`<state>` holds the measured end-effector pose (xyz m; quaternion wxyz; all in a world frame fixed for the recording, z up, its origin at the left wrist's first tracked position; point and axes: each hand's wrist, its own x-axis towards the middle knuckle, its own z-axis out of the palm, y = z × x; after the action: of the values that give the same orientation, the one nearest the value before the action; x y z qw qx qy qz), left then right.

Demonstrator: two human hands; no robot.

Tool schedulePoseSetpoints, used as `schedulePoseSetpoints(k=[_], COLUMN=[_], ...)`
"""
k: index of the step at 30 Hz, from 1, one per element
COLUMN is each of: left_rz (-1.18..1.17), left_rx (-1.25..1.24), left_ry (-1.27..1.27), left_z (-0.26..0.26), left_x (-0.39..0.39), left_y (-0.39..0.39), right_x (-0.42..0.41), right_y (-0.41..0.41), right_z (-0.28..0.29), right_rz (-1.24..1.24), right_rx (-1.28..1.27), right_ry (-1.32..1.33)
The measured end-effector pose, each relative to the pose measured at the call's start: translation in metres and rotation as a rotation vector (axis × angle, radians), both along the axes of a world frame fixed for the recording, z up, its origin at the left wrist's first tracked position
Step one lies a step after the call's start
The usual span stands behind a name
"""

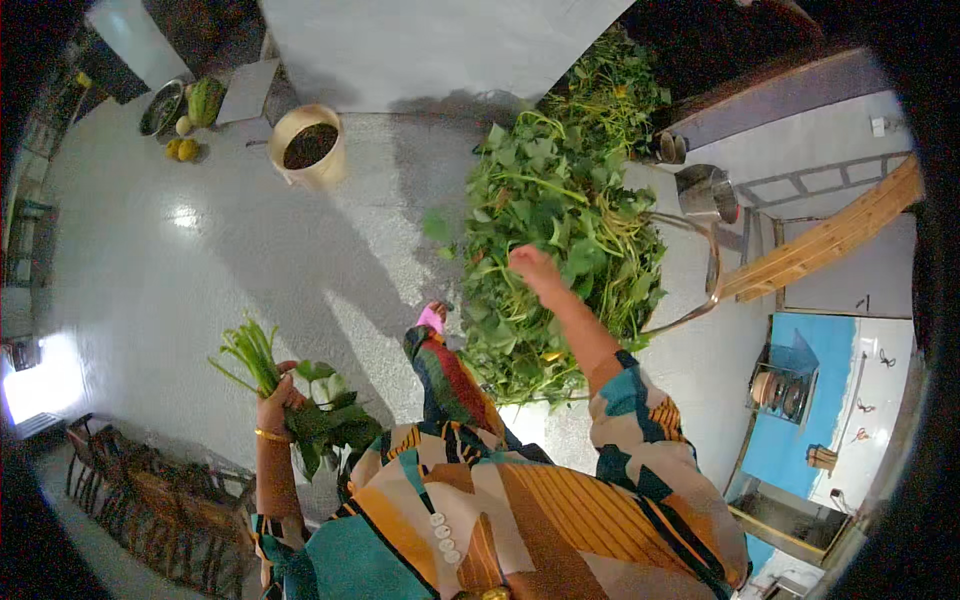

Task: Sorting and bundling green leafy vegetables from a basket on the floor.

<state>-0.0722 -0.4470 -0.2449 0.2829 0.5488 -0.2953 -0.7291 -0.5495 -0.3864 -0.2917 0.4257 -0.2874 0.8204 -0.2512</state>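
Observation:
My left hand [277, 401] is closed around a bunch of leafy green stems [259, 360]. The pale cut-looking ends point up and away, and broad dark leaves hang below the fist. My right hand [538, 271] is above a large heap of leafy green vines [525, 180] on the floor, its fingers curled inward. Whether it pinches a stem or leaf is too blurred to tell. Some yellowed leaves and stems show among the green ones. One foot in pink [431, 318] rests beside the heap's left edge.
A cream bucket [330, 161] with dark contents stands at the far left. Beyond it are a green-striped gourd or melon [205, 103], yellow fruits [182, 149] and a metal basin [161, 109]. A metal pot [705, 191] and a wooden plank [825, 236] lie right; wooden chairs [154, 495] stand lower left.

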Motion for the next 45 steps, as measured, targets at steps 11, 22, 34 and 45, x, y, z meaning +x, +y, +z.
schedulePoseSetpoints(k=[11, 22, 34, 45], left_rz=[0.148, -0.409, -0.675, -0.65], left_rx=[-0.03, 0.014, 0.027, 0.08], left_ry=[0.032, -0.262, -0.31, -0.63], left_z=[0.002, -0.016, -0.079, -0.101], left_x=[-0.109, -0.246, -0.277, -0.24], left_y=[-0.163, -0.354, -0.402, -0.377], right_x=[-0.197, -0.152, -0.087, -0.237], right_y=[-0.123, -0.107, -0.03, -0.305], right_z=[-0.029, -0.116, -0.088, -0.269], right_rz=[0.322, 0.583, 0.923, 0.095], right_rx=[0.527, 0.795, 0.635, 0.282], right_ry=[0.554, 0.227, 0.085, 0.422])
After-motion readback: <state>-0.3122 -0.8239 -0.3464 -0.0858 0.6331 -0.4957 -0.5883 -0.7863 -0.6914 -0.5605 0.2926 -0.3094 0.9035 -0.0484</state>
